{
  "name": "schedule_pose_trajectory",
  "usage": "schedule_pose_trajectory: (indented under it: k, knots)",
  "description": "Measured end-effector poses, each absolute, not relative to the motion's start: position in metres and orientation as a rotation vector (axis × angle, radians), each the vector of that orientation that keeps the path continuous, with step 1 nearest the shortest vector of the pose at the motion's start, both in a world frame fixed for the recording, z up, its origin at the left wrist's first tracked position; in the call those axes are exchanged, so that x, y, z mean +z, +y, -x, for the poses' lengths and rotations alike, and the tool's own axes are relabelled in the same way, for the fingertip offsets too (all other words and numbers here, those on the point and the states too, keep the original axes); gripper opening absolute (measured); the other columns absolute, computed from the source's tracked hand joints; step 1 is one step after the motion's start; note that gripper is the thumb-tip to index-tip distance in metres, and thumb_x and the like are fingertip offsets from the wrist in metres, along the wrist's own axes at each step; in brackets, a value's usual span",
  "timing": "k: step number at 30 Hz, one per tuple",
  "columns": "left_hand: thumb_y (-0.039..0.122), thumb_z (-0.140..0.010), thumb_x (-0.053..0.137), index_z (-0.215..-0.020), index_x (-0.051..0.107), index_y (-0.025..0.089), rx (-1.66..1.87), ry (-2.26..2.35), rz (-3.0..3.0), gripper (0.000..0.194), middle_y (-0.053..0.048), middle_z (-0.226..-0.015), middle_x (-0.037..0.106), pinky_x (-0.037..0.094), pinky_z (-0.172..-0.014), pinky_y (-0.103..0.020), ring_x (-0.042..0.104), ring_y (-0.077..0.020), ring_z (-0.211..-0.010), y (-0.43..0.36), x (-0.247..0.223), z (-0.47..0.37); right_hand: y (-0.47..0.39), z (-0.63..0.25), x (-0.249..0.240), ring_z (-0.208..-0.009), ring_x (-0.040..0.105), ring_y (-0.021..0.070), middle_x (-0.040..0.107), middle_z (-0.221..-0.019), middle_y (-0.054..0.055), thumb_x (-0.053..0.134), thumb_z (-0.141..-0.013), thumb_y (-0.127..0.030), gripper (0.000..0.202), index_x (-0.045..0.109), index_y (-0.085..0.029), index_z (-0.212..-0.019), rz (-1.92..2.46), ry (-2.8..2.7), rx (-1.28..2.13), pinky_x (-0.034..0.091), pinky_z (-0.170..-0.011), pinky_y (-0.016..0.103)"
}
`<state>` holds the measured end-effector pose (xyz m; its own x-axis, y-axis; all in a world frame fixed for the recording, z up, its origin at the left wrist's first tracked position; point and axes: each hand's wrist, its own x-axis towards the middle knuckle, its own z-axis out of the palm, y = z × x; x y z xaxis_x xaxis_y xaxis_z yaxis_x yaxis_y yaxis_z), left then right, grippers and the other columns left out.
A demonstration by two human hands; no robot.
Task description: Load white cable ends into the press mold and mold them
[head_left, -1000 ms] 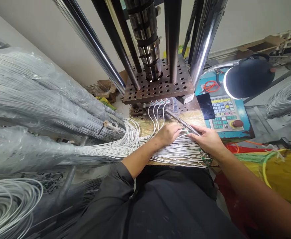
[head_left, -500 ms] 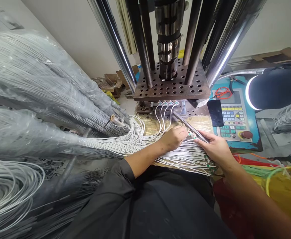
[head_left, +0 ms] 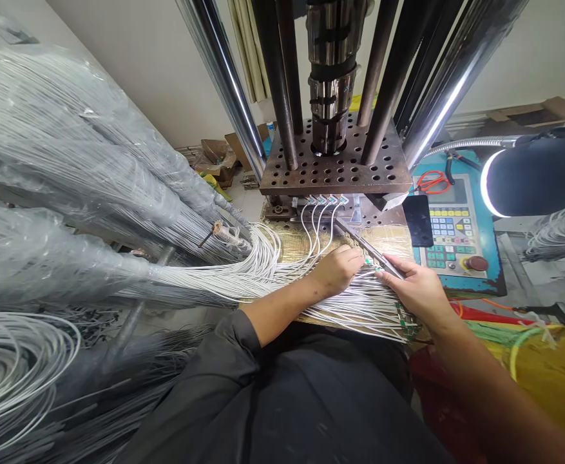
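My right hand (head_left: 415, 283) grips the lower right end of a long metal bar (head_left: 366, 246), thumb and fingers on either side. The bar slants up and left toward the press. My left hand (head_left: 339, 269) is closed in a pinch beside the bar's near edge; what its fingertips hold is hidden. Small green-ended pieces (head_left: 369, 261) show between the hands. Many white cables (head_left: 243, 276) run under my left forearm across the bench. Several cables curve up to white and green connectors (head_left: 328, 200) set in a row under the press plate (head_left: 335, 174).
Bundles of wrapped cables (head_left: 69, 142) fill the left side. A blue control panel (head_left: 456, 225) with a phone (head_left: 418, 220), red-handled scissors (head_left: 433, 182) and a red knob stands at the right. A lamp (head_left: 533, 174) hangs over its edge. Coiled cable (head_left: 16, 367) lies lower left.
The view has shifted slightly. Both hands stay at nearly the same place on and beside the metal bar.
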<state>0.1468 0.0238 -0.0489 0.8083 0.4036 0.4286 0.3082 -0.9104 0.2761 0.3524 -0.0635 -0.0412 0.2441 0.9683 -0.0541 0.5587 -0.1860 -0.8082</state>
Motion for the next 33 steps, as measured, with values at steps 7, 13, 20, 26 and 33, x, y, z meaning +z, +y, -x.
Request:
schedule_pose_trajectory:
  k: [7,13,20,26,33]
  knots:
    - [0.014,-0.102,0.041,-0.096,0.069,0.011,0.737,0.58,-2.795,0.028,-0.012,-0.093,0.067,0.049,-0.084,-0.037,0.055,-0.0226,-0.087,0.025,-0.047,-0.148,-0.064,-0.351,-0.037,-0.122,0.065,0.0322,0.072,-0.126,0.009,0.073,-0.077,-0.05,0.063,0.071,-0.014,-0.129,1.845,-1.368,0.804,0.051,-0.111,0.043]
    - [0.016,-0.099,0.052,-0.094,0.073,0.012,0.76,0.625,-2.605,0.022,-0.011,-0.092,0.071,0.052,-0.086,-0.038,0.062,-0.0223,-0.089,0.033,-0.048,-0.151,-0.063,-0.351,-0.034,-0.124,0.064,0.0314,0.072,-0.127,0.008,0.075,-0.077,-0.048,0.061,0.071,-0.016,-0.129,1.845,-1.327,0.848,0.051,-0.111,0.042]
    - [0.022,-0.084,0.075,-0.093,0.08,0.015,0.589,0.797,-1.853,0.013,-0.008,-0.097,0.078,0.055,-0.079,-0.029,0.071,-0.0177,-0.086,0.056,-0.046,-0.154,-0.062,-0.35,-0.029,-0.124,0.065,0.0311,0.072,-0.128,0.007,0.076,-0.076,-0.047,0.058,0.072,-0.019,-0.127,1.831,-1.303,0.871,0.05,-0.111,0.043]
    - [0.026,-0.089,0.067,-0.093,0.078,0.013,0.631,0.923,-1.77,0.018,-0.008,-0.091,0.076,0.05,-0.071,-0.027,0.066,-0.0155,-0.078,0.065,-0.034,-0.156,-0.062,-0.351,-0.031,-0.127,0.063,0.0317,0.07,-0.13,0.008,0.076,-0.076,-0.047,0.06,0.072,-0.019,-0.128,1.831,-1.307,0.887,0.047,-0.114,0.043]
    - [0.027,-0.092,0.063,-0.091,0.077,0.016,0.512,0.94,-2.1,0.017,-0.004,-0.091,0.074,0.05,-0.076,-0.028,0.064,-0.0164,-0.08,0.054,-0.02,-0.154,-0.061,-0.352,-0.032,-0.126,0.063,0.0331,0.071,-0.129,0.009,0.075,-0.078,-0.044,0.059,0.07,-0.018,-0.13,1.75,-1.323,0.914,0.05,-0.112,0.046]
